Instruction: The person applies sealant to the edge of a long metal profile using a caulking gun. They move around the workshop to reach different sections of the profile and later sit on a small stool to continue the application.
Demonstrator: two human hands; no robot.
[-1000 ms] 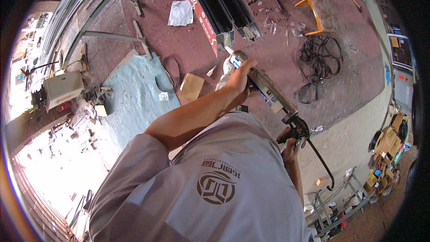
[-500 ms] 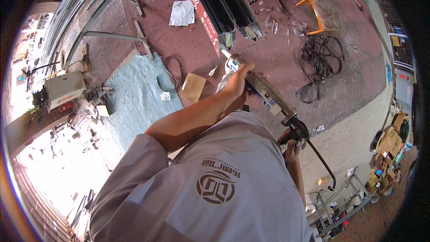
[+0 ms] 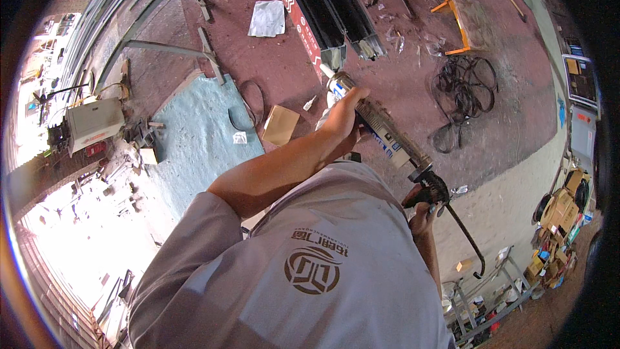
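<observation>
Caulking gun: long skeleton-and-tube type (image 3: pixel 378 114), held slantwise in front of the body, nozzle (image 3: pixel 327 71) up and to the left, hooked plunger rod (image 3: pixel 466 237) trailing down to the right.
Left hand: (image 3: pixel 343 116) wrapped round the front of the barrel, thumb across the top, fingers curled under; fingertips hidden.
Right hand: (image 3: pixel 422 215) folded on the dark handle (image 3: pixel 426 190) at the rear; fingers look closed on it. How far the trigger is squeezed, cannot tell.
Nozzle end: beside the cut ends of two black profiles (image 3: pixel 323 3); contact or small gap, cannot tell. Red-and-white strip (image 3: pixel 302 24) runs along their left side.
Handling: judged stiff and fairly weighty, longer than one hand steers well. Barrel may be slick if smeared; nozzle likely the weak part, apt to bend under side load.
Best hold: one hand well forward on the barrel, the other on the handle, as here; keep clear of nozzle and rod.
Floor about: opened cardboard box (image 3: pixel 280 125) left of the gun, white sheet (image 3: pixel 267 19) further up, tangled black strap (image 3: pixel 466 87) to the right, orange-legged stool (image 3: pixel 470 24) beyond it.
</observation>
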